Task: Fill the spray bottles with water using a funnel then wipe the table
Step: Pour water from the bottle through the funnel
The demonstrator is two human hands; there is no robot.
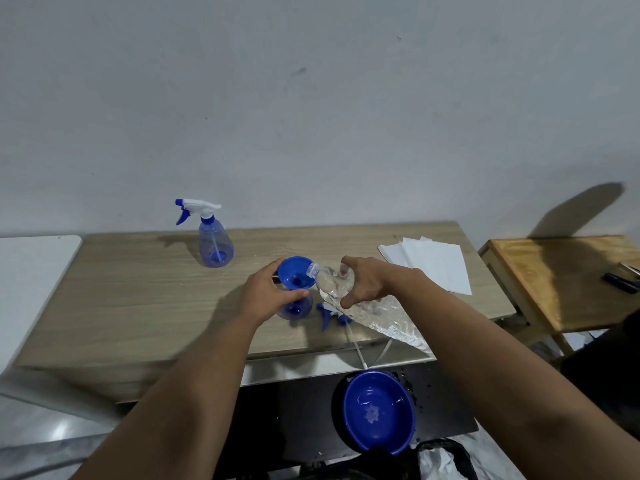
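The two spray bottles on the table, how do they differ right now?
The far spray bottle has its trigger head screwed on and stands untouched; the near spray bottle is open, with a blue funnel in its neck, steadied by the left hand. Both are clear blue and upright.

Plain room, bare wall (pixel 311 98), wooden tables (pixel 121 289)

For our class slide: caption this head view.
Right hand tips water bottle into funnel; left hand steadies it.

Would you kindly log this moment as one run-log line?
step: filling | left hand: steadies funnel | right hand: tips water bottle | spray head: off, on table
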